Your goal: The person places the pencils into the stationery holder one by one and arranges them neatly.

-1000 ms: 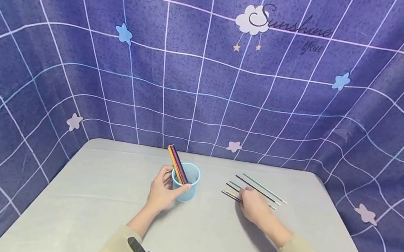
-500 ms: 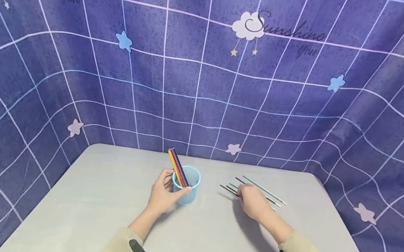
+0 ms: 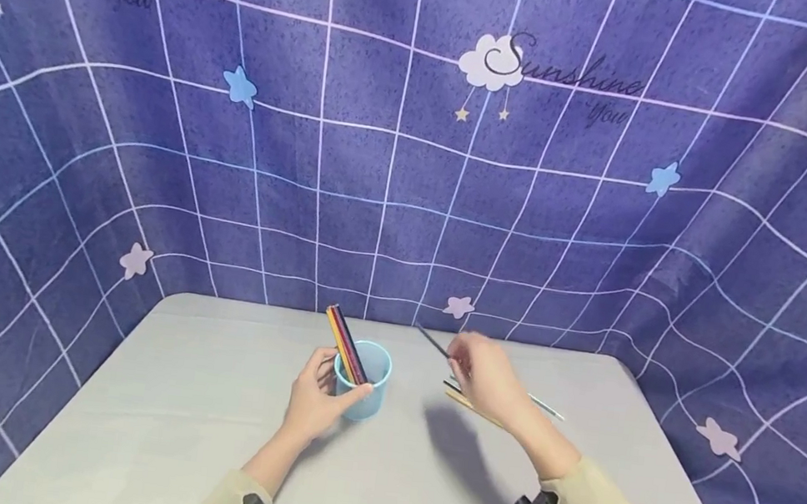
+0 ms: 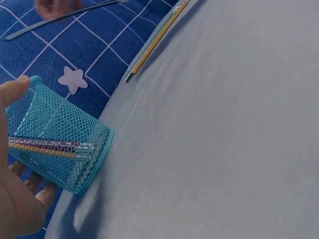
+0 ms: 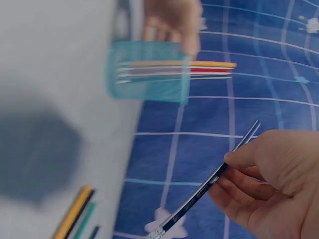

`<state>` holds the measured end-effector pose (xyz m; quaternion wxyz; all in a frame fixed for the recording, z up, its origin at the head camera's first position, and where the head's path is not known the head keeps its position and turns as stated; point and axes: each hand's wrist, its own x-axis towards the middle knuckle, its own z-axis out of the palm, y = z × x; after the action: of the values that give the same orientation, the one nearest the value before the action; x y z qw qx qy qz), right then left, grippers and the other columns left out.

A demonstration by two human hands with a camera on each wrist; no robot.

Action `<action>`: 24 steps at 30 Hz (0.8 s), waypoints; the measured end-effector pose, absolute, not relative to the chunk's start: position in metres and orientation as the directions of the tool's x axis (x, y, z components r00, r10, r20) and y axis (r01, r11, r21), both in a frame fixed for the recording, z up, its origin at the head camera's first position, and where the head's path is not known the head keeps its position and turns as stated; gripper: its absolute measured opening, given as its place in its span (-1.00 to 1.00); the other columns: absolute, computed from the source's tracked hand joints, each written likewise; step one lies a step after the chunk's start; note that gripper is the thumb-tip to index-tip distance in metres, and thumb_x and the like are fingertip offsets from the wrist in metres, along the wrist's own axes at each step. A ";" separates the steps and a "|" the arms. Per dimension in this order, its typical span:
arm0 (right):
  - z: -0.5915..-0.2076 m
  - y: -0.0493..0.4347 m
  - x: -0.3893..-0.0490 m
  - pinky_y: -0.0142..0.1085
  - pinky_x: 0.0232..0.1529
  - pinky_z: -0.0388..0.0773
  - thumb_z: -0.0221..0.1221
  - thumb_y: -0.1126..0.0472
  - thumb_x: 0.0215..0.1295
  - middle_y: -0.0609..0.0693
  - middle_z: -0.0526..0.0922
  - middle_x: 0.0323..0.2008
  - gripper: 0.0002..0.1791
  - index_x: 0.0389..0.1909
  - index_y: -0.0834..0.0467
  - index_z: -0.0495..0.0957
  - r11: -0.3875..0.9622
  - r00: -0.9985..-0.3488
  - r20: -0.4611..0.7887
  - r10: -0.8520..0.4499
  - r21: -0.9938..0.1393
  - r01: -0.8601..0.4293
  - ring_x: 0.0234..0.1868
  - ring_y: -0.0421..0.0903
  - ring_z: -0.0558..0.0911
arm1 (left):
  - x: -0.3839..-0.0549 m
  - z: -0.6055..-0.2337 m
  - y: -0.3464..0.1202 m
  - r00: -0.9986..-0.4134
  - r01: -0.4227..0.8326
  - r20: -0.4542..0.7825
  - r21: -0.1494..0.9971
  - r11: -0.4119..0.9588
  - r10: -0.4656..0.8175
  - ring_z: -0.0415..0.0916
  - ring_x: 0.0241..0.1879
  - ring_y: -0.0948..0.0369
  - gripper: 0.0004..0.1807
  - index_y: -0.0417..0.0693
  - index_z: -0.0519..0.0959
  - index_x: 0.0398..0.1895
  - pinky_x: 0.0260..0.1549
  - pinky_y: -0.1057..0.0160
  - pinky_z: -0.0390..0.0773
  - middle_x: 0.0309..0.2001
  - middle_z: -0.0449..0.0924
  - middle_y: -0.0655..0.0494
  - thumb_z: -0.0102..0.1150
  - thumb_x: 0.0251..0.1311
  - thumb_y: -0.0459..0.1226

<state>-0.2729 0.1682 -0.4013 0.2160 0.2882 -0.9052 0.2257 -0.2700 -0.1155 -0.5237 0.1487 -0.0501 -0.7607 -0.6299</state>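
Observation:
A light blue mesh pencil cup (image 3: 372, 395) stands on the table, and my left hand (image 3: 312, 405) grips it with the thumb at the rim and fingers around its side. Several coloured pencils (image 3: 346, 346), yellow, red and dark ones among them, lean out of the cup toward the left. To the right, my right hand (image 3: 492, 381) is raised over the table and pinches a dark pencil (image 5: 199, 191) between thumb and fingers. That pencil slants up and left toward the back edge in the head view.
Beneath the right hand lie a yellow pencil (image 3: 471, 407) and a green one (image 3: 546, 407), with others partly hidden; the right wrist view shows their ends. A purple gridded curtain (image 3: 415, 161) hangs behind and beside the pale table (image 3: 203, 404).
My right hand has lifted the dark pencil off the table and moved up and slightly left with it. My left hand still holds the cup in place.

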 end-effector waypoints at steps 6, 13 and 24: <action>-0.372 0.153 -0.275 -0.33 -0.28 0.81 0.36 0.41 0.33 0.00 0.76 -0.37 -0.91 -0.24 0.19 0.66 0.661 -0.743 0.589 -0.318 -0.424 -0.619 -0.37 -0.16 0.74 | -0.267 -0.522 -0.117 -0.960 0.245 0.268 0.946 0.213 -0.082 0.66 0.31 -0.13 -0.24 -0.03 0.50 0.25 0.41 -0.13 0.60 0.24 0.72 -0.15 0.73 -0.02 -0.20; -0.354 0.126 -0.281 -0.23 -0.06 0.86 0.34 0.30 0.44 0.04 0.79 -0.24 -0.92 -0.12 0.18 0.67 0.531 -0.766 0.595 -0.242 -0.580 -0.618 -0.18 -0.05 0.78 | -0.265 -0.521 -0.119 -0.952 0.261 0.288 0.941 0.215 -0.101 0.68 0.27 -0.15 -0.24 -0.04 0.51 0.24 0.37 -0.17 0.63 0.20 0.75 -0.14 0.73 -0.03 -0.21; -0.377 0.085 -0.296 -0.28 0.02 0.85 0.31 0.31 0.47 0.12 0.79 -0.16 -0.88 -0.07 0.24 0.63 0.386 -0.773 0.560 -0.297 -0.671 -0.634 -0.10 0.02 0.82 | -0.271 -0.519 -0.117 -0.954 0.263 0.286 0.943 0.203 -0.091 0.67 0.28 -0.13 -0.25 -0.07 0.50 0.25 0.40 -0.17 0.61 0.20 0.74 -0.14 0.72 -0.02 -0.25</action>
<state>-0.2960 0.0848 -0.3769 0.1775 0.2860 -0.8132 0.4748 -0.2707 -0.1174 -0.5195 0.1410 -0.0565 -0.7625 -0.6289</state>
